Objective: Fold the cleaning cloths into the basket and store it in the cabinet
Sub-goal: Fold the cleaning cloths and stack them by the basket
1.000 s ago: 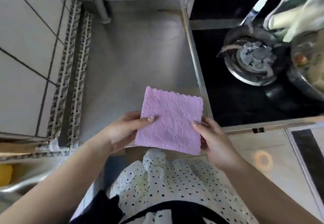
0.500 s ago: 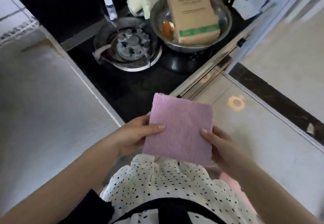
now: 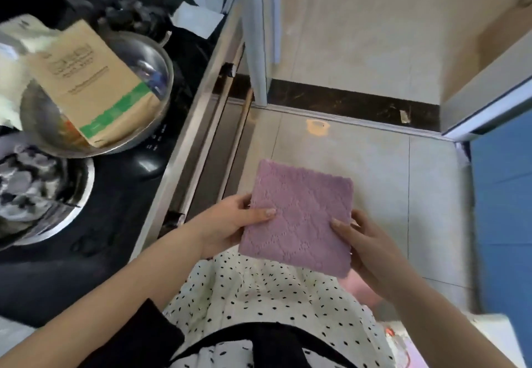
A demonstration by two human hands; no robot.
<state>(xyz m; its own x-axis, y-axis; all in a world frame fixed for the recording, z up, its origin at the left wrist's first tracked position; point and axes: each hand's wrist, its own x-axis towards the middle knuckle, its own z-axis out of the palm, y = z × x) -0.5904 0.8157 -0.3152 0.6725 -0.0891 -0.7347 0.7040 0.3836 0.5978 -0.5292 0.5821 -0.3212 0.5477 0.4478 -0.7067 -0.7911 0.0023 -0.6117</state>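
Note:
A folded purple cleaning cloth [image 3: 299, 215], square with a quilted pattern, is held flat in front of my body over the tiled floor. My left hand [image 3: 233, 221] pinches its left edge, thumb on top and fingers underneath. My right hand [image 3: 357, 241] grips the right edge the same way. No basket or cabinet interior shows in the head view.
The black stovetop [image 3: 121, 183] runs along the left, with a steel bowl [image 3: 161, 59] holding a brown paper packet [image 3: 92, 82] and a burner ring [image 3: 49, 195]. A cabinet front with a handle [image 3: 218, 120] edges the counter. A blue panel [image 3: 503, 209] stands at the right.
I have turned right, away from the grey counter and past the stove toward the floor. Both hands kept the same hold on the purple cloth throughout.

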